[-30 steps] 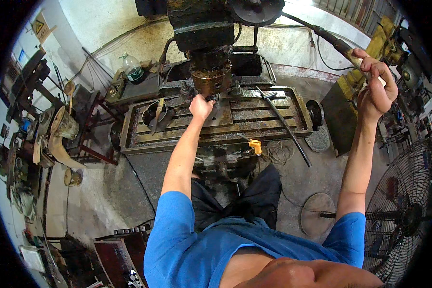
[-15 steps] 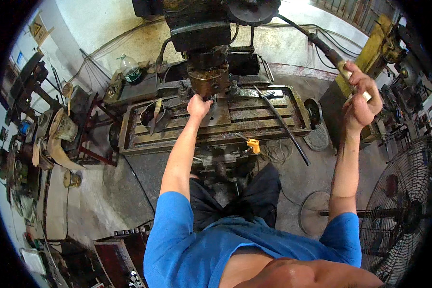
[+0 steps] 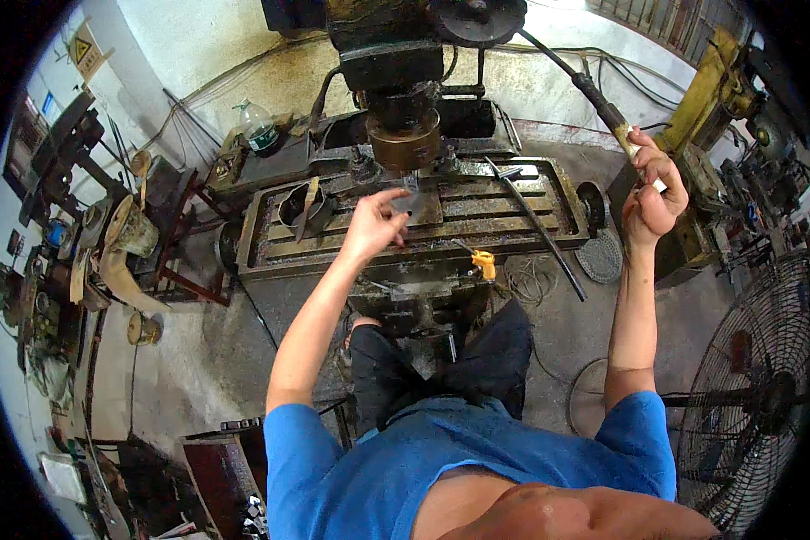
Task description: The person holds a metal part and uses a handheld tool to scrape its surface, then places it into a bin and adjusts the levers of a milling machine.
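Note:
My right hand (image 3: 654,193) is wrapped round the pale grip of a long lever (image 3: 619,126) that runs down from the machine head. Over the slotted machine table (image 3: 504,236), my left hand (image 3: 375,225) hovers with loosely bent fingers apart and nothing visible in them. Just beyond its fingertips a grey metal plate (image 3: 427,203) with a dark round hole lies under the machine's spindle (image 3: 403,139). The spindle's lower end is partly blurred. A black T-handled bar (image 3: 535,220) rests across the table's right side and overhangs its front edge.
A cut-open container (image 3: 290,209) with a brush-like strip stands on the table's left. A yellow air gun (image 3: 483,263) hangs at the front edge. A large fan (image 3: 774,387) stands at my right, a plastic bottle (image 3: 257,130) at the back left, and a bucket (image 3: 133,229) further left.
My left hand has drawn back from beneath the spindle toward me, its fingers spreading. My right hand, still on the lever, appears slightly lower and further left as the view shifts.

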Action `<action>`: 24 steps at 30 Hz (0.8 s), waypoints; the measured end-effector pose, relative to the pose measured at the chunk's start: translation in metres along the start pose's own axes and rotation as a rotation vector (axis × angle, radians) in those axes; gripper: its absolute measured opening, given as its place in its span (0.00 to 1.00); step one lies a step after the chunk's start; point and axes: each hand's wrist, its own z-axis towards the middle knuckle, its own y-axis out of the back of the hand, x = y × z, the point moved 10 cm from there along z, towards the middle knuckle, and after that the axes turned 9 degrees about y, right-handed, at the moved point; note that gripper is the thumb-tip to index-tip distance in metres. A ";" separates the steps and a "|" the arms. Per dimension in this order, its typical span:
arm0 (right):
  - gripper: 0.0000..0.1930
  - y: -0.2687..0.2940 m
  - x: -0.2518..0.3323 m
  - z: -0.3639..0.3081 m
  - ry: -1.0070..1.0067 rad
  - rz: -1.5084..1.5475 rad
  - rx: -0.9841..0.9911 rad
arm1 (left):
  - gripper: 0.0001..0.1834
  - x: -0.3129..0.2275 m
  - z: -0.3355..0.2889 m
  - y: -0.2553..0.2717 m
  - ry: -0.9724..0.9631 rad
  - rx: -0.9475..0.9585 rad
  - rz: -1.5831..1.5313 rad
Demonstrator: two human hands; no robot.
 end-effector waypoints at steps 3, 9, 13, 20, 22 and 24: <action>0.05 0.001 -0.004 -0.005 0.012 0.039 0.009 | 0.19 -0.035 -0.047 -0.027 0.069 0.131 -0.130; 0.06 0.002 -0.004 -0.013 0.031 0.047 0.028 | 0.18 -0.173 -0.133 -0.097 -0.284 0.397 -0.125; 0.11 0.009 -0.010 -0.023 0.046 0.056 0.051 | 0.13 -0.247 -0.193 -0.114 -0.756 0.282 -0.285; 0.10 0.011 -0.011 -0.038 0.081 -0.012 0.048 | 0.08 -0.254 -0.225 -0.120 -0.625 0.305 -0.236; 0.10 0.013 -0.012 -0.038 0.095 -0.024 0.056 | 0.10 -0.246 -0.225 -0.114 -0.567 0.335 -0.240; 0.13 0.013 -0.016 -0.041 0.106 -0.001 0.036 | 0.16 -0.243 -0.228 -0.107 -0.557 0.304 -0.216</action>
